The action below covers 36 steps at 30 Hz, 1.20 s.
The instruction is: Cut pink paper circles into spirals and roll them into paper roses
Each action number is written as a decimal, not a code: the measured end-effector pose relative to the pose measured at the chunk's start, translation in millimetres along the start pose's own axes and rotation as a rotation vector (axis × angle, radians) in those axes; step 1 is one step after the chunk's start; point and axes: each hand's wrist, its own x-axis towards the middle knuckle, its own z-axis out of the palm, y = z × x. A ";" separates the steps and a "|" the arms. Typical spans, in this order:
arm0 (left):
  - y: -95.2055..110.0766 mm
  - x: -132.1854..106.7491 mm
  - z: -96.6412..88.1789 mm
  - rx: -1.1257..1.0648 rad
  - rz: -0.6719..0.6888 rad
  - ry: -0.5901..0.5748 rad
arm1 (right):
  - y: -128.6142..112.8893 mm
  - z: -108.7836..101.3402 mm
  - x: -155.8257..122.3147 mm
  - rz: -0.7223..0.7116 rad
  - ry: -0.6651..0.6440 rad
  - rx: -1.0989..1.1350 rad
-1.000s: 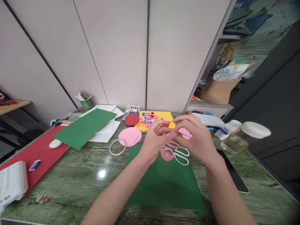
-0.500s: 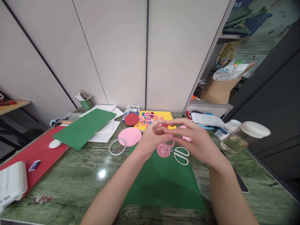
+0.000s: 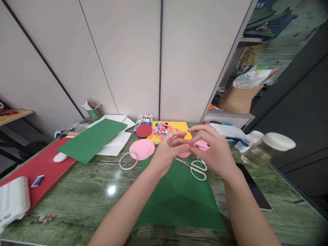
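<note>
My left hand (image 3: 167,150) and my right hand (image 3: 214,152) meet above the green paper sheet (image 3: 179,198), fingertips pinched together on a pink paper strip (image 3: 185,154) that is rolled up small between them. Only a bit of pink shows under the fingers. White-handled scissors (image 3: 195,167) lie on the green sheet just below my right hand. Behind the hands sits a yellow sheet (image 3: 179,131) with several small pink and blue paper rolls (image 3: 161,130).
Pink paper circles (image 3: 141,149), a red circle (image 3: 144,130) and a tape ring (image 3: 128,160) lie left of the hands. Another green sheet (image 3: 92,140) and white papers are further left, red paper (image 3: 41,167) at the edge. A jar (image 3: 269,148) and a dark phone (image 3: 253,188) are on the right.
The long curly pink strip that hung below my hands has been wound up between my fingers, so little of it shows now. The hands stayed close together in the same place.
</note>
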 end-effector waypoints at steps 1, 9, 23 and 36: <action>0.5 -0.3 0.8 -0.001 -0.006 0.000 | 0.2 0.4 -0.2 0.005 -0.002 0.009; 0.7 0.2 2.3 -0.032 0.005 0.026 | 2.4 0.4 -1.0 -0.004 -0.028 0.001; 15.7 -2.1 -12.3 0.131 -0.011 -0.152 | 2.8 -13.6 -1.4 -0.142 -0.106 0.030; 7.7 -0.7 -4.6 0.055 -0.009 -0.079 | 2.9 -3.3 -0.8 -0.170 -0.014 -0.030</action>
